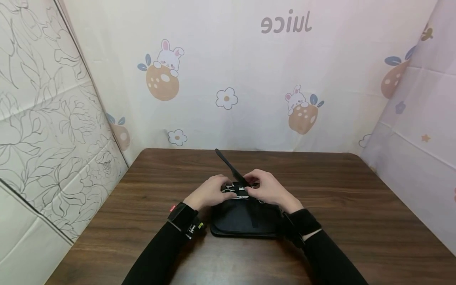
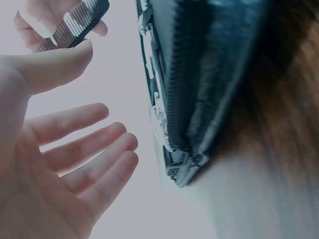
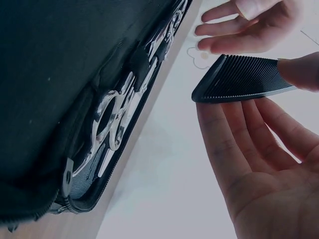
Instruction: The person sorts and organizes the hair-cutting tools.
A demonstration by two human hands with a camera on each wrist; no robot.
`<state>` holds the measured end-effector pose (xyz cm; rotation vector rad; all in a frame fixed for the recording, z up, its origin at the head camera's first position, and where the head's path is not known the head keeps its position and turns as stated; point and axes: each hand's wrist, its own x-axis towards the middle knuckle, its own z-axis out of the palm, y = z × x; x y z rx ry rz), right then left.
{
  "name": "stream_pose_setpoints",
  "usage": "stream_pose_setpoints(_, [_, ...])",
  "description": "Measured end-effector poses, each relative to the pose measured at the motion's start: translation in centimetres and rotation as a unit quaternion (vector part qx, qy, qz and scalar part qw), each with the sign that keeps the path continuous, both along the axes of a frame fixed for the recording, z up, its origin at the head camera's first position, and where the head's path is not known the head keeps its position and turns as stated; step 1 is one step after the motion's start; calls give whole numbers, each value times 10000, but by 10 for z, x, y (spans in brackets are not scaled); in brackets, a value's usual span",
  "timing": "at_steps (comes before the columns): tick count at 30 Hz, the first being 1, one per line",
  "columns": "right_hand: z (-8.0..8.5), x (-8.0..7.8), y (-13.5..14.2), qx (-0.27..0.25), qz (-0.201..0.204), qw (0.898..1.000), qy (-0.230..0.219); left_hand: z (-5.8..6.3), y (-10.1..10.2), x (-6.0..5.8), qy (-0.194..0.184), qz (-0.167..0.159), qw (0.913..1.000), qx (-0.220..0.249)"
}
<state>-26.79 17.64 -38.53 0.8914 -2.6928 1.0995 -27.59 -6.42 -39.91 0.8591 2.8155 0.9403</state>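
Two dark sleeves (image 1: pixel 154 255) come nearest, at 7 and 5 o'clock, and beyond them a black case (image 1: pixel 231 221) lies unzipped on the tabletop (image 1: pixel 142 198). The comb (image 3: pixel 244 77) is at the case's 12 o'clock edge, between the hands, its free end leaning toward 11 o'clock in the head view. The right hand's (image 1: pixel 270 192) grip pinches it between thumb and fingers. The left hand's (image 1: pixel 211 192) grip is released, fingers loosely spread; whether its thumb touches the comb, I cannot tell.

The pinch looks light, so a knock from the left hand could twist the comb or let it drop. If it dipped toward the case, its fine teeth might snag on the scissors (image 3: pixel 117 112) or the zipper teeth. Tipping the case could slide tools out along its unzipped edge.

Inside, the silver scissors sit with their finger loops showing, under a dark band (image 3: pixel 141 62); more shiny metal lies further along, toward 1 o'clock in the right wrist view. A zip pull (image 3: pixel 68 177) hangs at the near corner.
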Motion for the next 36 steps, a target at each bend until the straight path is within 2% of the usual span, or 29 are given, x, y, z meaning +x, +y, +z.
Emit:
stream_pose_setpoints(10, [-1,2,1,-251,80,9996,-128,9,-1,2,128,-218,9959,871])
stream_pose_setpoints(16, [-1,3,0,-534,140,9982,-239,9,0,2,391,-186,9854,1646])
stream_pose_setpoints(20, [-2,3,0,-726,182,9969,-261,10,1,3,267,-218,9740,2241])
stream_pose_setpoints(25, [-1,4,-1,-884,256,9953,-290,13,2,4,-257,-321,9583,2829])
stream_pose_setpoints(28, [1,4,-2,-1018,320,9938,-325,17,4,6,-463,-380,9451,3214])
stream_pose_setpoints(33, [3,5,-5,-1253,428,9903,-423,19,8,7,-321,-519,9223,3815])
stream_pose_setpoints(36, [4,5,-7,-1378,497,9878,-527,18,9,7,-274,-608,9118,4052])
